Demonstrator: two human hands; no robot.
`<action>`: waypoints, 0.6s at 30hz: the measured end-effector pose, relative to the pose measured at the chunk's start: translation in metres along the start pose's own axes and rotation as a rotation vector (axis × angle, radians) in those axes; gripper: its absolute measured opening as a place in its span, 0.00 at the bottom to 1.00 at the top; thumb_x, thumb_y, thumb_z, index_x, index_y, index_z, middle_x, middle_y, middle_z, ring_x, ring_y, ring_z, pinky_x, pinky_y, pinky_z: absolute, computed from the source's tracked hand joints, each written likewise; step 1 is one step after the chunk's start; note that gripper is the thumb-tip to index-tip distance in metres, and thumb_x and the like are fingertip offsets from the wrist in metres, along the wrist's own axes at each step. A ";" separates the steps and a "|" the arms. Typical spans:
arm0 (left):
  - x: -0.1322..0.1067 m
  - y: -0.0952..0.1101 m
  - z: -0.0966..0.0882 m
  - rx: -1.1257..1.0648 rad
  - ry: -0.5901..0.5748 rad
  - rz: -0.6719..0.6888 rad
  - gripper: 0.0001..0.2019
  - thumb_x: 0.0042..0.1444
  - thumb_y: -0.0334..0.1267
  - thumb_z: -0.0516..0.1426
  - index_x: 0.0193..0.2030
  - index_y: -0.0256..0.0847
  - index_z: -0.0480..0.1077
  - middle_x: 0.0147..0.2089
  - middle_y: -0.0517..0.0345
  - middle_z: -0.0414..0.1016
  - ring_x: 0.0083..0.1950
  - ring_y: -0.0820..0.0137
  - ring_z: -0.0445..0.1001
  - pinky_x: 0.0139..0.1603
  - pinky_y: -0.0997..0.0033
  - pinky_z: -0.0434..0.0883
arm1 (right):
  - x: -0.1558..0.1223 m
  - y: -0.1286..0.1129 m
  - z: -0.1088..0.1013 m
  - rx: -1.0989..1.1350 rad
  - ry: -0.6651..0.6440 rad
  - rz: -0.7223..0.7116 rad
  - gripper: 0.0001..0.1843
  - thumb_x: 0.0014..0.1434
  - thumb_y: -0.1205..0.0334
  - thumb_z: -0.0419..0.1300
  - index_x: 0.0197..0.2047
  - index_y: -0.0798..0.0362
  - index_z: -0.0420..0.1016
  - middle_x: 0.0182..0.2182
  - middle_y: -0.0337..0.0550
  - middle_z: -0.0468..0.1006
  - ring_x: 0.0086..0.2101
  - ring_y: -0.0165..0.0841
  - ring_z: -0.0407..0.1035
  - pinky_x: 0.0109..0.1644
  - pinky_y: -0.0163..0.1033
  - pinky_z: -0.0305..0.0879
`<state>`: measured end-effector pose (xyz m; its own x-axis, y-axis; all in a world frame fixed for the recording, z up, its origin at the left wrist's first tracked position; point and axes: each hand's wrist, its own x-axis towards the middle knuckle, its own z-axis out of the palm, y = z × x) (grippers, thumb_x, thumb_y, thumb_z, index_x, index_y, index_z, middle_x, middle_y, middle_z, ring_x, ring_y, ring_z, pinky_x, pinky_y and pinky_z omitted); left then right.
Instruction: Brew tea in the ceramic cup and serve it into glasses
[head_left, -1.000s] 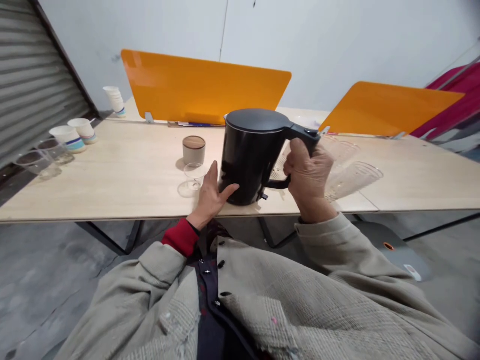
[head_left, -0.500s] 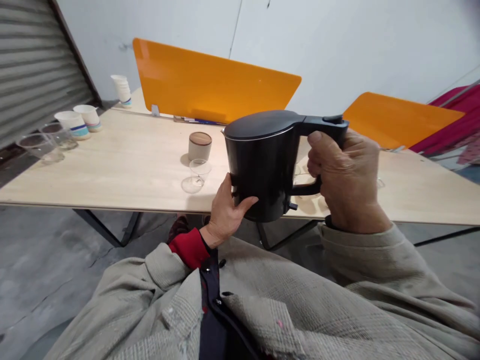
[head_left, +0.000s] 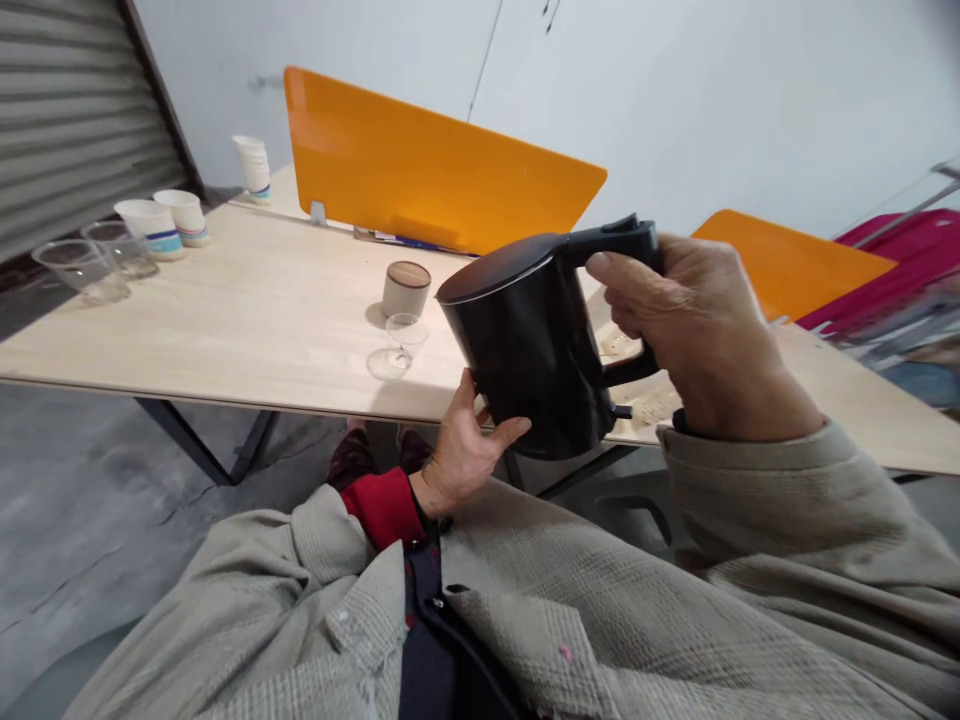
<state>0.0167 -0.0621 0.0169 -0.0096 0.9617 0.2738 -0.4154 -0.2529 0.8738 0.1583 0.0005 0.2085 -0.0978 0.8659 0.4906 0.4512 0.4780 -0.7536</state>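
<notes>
A matte black electric kettle (head_left: 527,350) is held up in the air above the table's front edge, tilted with its lid end down to the left. My right hand (head_left: 701,330) is wrapped around its black handle. My left hand (head_left: 465,453) cups the lower side of the kettle, thumb stretched across the front. Next to the kettle on the table stand a beige canister with a wooden lid (head_left: 406,289) and a small clear stemmed glass (head_left: 401,340). The kettle's base is turned away and hidden.
The pale wood table (head_left: 225,310) holds paper cups (head_left: 154,225) and clear plastic cups (head_left: 81,270) at the left. Orange divider panels (head_left: 442,160) stand along its back. A roller shutter is at the far left, and magenta fabric is at the right.
The kettle has tilted further, its handle end rising and its lid end dipping left. My right hand has moved up and to the right, and my left hand stays under the kettle.
</notes>
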 end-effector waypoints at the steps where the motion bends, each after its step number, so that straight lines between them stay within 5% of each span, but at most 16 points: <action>1: -0.001 0.000 0.000 -0.015 -0.007 -0.006 0.48 0.53 0.61 0.76 0.73 0.45 0.64 0.75 0.41 0.72 0.75 0.48 0.74 0.77 0.46 0.75 | 0.001 -0.001 0.001 -0.018 -0.008 0.003 0.16 0.61 0.59 0.71 0.25 0.50 0.72 0.17 0.30 0.59 0.18 0.22 0.52 0.20 0.32 0.45; 18: 0.004 -0.007 -0.005 -0.145 -0.031 -0.044 0.48 0.51 0.56 0.78 0.73 0.47 0.63 0.74 0.43 0.73 0.78 0.48 0.71 0.79 0.43 0.73 | 0.029 -0.003 0.020 -0.211 -0.110 -0.010 0.21 0.68 0.62 0.70 0.25 0.51 0.70 0.18 0.31 0.62 0.21 0.23 0.52 0.25 0.38 0.45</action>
<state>0.0148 -0.0556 0.0103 0.0384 0.9672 0.2509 -0.5419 -0.1908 0.8185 0.1358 0.0271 0.2164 -0.1941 0.8779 0.4377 0.6244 0.4547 -0.6351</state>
